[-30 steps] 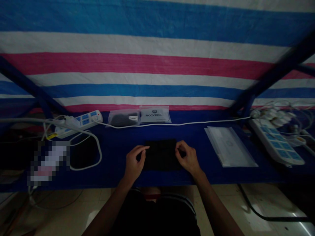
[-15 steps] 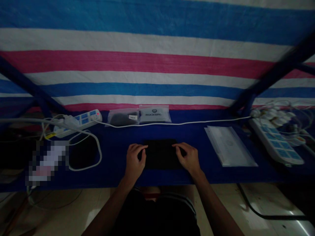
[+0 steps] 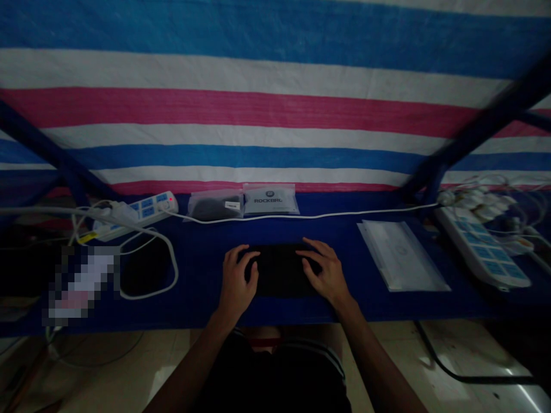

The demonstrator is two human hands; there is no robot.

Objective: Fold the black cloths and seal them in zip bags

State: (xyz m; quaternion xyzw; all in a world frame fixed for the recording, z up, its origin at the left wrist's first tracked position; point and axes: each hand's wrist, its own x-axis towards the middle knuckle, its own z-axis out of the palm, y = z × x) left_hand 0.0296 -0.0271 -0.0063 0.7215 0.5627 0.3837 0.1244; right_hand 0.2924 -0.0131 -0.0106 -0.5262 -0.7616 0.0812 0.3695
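A flat black rectangle, seemingly folded cloth [image 3: 282, 272], lies on the blue table in front of me. At its left edge rests my left hand [image 3: 239, 281], fingers apart and thumb lifted a little away from them. My right hand [image 3: 326, 274] is at the opposite edge, its fingers spread over the top right corner. Neither hand grips the black piece. To the right lies a clear plastic zip bag [image 3: 402, 255] with a faint round logo. What the black piece is exactly cannot be made out in the dim light.
Behind, a bag with dark contents [image 3: 215, 206] stands beside a bag printed ROCKBRO [image 3: 270, 201]. A white cable [image 3: 318, 216] runs across the table. Power strips lie left [image 3: 148, 207] and right [image 3: 486, 249]. A black object [image 3: 145, 268] sits on the left within a cable loop.
Both hands have gone from pinching the black piece's side edges to spread fingers. The right fingers have stretched forward. The black piece stays in about the same place.
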